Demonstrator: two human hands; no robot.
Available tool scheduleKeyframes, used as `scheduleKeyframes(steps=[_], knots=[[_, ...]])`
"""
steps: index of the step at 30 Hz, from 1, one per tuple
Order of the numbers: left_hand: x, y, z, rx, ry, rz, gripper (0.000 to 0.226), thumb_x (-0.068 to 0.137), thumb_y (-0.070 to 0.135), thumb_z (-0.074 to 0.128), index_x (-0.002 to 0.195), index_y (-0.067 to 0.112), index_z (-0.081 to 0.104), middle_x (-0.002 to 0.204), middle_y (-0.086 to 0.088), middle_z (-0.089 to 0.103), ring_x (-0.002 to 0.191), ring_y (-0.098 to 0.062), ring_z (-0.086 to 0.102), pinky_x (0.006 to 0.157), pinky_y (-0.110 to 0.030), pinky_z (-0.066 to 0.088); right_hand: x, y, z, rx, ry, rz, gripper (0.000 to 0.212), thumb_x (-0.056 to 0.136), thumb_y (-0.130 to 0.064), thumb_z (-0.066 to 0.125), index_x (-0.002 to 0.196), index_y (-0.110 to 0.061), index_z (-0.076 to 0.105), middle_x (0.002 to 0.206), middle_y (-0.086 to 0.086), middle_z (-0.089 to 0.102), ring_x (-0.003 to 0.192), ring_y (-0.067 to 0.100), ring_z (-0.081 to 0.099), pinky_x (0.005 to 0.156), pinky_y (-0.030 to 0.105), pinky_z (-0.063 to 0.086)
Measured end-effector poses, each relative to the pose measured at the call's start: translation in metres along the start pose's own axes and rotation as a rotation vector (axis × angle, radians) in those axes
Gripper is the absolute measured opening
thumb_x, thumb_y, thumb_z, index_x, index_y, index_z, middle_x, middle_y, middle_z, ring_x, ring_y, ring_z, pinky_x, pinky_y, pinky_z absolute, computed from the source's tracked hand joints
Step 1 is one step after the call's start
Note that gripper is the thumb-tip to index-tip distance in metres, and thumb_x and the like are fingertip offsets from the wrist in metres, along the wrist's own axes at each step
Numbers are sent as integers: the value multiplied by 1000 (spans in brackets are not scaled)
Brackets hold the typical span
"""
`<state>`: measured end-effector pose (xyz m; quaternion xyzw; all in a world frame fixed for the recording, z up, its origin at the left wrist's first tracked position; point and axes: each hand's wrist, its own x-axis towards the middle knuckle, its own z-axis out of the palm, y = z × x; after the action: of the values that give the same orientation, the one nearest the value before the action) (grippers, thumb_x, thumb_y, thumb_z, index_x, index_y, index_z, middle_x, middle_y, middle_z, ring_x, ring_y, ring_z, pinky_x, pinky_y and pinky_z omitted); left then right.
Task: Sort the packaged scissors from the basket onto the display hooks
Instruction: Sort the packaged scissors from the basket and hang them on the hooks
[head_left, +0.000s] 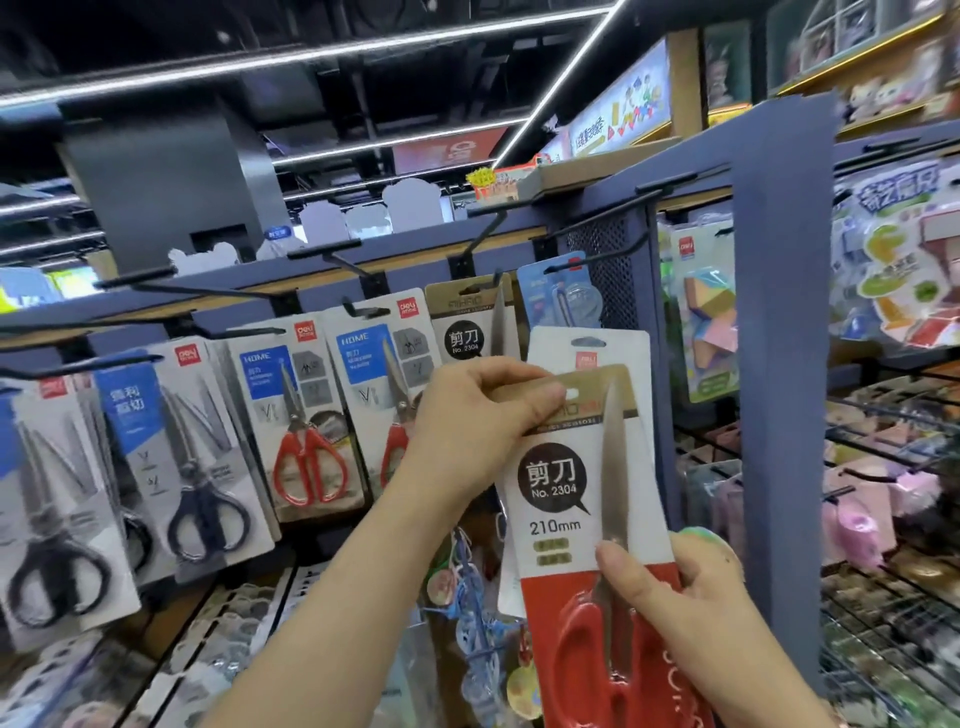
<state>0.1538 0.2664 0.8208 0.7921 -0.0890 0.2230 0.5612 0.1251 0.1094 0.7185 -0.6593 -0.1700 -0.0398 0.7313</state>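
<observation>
I hold a packaged pair of red-handled scissors (576, 499) marked "No. 2304, 210mm" upright in front of the display. My left hand (483, 415) pinches the pack's gold top edge beside its hang hole. My right hand (691, 623) grips the pack's lower part over the red handles. A second white pack (587, 348) sits directly behind it. A matching No. 2304 pack (465, 322) hangs on a hook just above my left hand. The basket is out of view.
Black display hooks (332, 249) jut from the blue rack. Packs of red scissors (306, 415) and black scissors (192, 467) hang to the left. A blue upright post (779, 364) stands at the right, with toy packs (893, 260) beyond it.
</observation>
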Motion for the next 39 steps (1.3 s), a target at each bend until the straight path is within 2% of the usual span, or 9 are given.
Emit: scheduleKeyframes(steps=[6, 16, 20, 23, 26, 29, 33, 37, 39], knots=[[16, 33, -17, 51, 224, 254, 7, 89, 21, 71, 87, 28, 73, 84, 6, 75, 77, -10, 72, 70, -31, 59, 4, 2, 0, 150, -130, -72, 9, 81, -30, 80, 80, -21, 82, 79, 9, 78, 74, 16, 75, 64, 23, 59], [40, 42, -17, 82, 272, 230, 9, 94, 21, 65, 90, 21, 72, 86, 3, 73, 79, -9, 68, 74, -27, 57, 10, -15, 5, 198, -84, -47, 20, 77, -27, 66, 70, -13, 80, 74, 16, 75, 60, 11, 72, 53, 14, 53], [38, 38, -16, -67, 204, 103, 15, 98, 15, 59, 103, 26, 67, 97, -3, 72, 87, -20, 70, 73, -33, 59, 16, -2, 13, 232, -88, -37, 28, 76, -46, 74, 83, -20, 81, 85, 18, 76, 85, 36, 74, 84, 51, 58], [14, 22, -20, 31, 147, 145, 54, 91, 5, 63, 122, 47, 48, 113, 3, 66, 92, -17, 70, 78, -38, 61, 23, 3, 19, 256, -59, -23, 29, 78, -43, 70, 83, -17, 81, 85, 18, 76, 87, 40, 73, 89, 56, 56], [-17, -7, -19, 104, 65, 151, 69, 85, -1, 67, 120, 57, 50, 121, 10, 65, 97, -19, 70, 84, -49, 58, 30, 5, 22, 213, -19, -23, 40, 78, -45, 67, 81, -6, 78, 83, 26, 74, 79, 45, 70, 80, 53, 56], [-17, -28, -19, 131, 156, 105, 66, 85, 7, 73, 128, 54, 54, 125, 3, 66, 109, -27, 66, 91, -51, 55, 34, 11, 18, 58, 8, -66, 69, 85, -65, 62, 78, 2, 73, 70, 19, 70, 68, 24, 62, 72, 51, 54], [7, -38, -21, 143, 207, 37, 67, 88, 5, 70, 139, 44, 50, 115, 3, 70, 95, -19, 71, 86, -47, 58, 37, 18, 0, -124, 112, -115, 28, 96, -20, 62, 77, -34, 78, 85, -23, 75, 90, -6, 68, 77, 12, 49], [25, -43, -29, 301, 215, 26, 67, 92, 4, 63, 143, 43, 44, 122, 6, 66, 91, -15, 67, 79, -31, 59, 42, 24, -18, -348, 195, -99, 34, 88, -19, 69, 74, -49, 75, 91, -24, 74, 93, -3, 65, 83, 27, 53], [31, -43, -28, 403, 235, 22, 67, 95, 5, 59, 147, 41, 39, 125, 10, 60, 89, -12, 61, 70, -16, 50, 41, 23, -24, -340, 148, -97, 36, 89, -15, 68, 73, -46, 76, 94, -21, 73, 92, -7, 63, 76, 14, 49]])
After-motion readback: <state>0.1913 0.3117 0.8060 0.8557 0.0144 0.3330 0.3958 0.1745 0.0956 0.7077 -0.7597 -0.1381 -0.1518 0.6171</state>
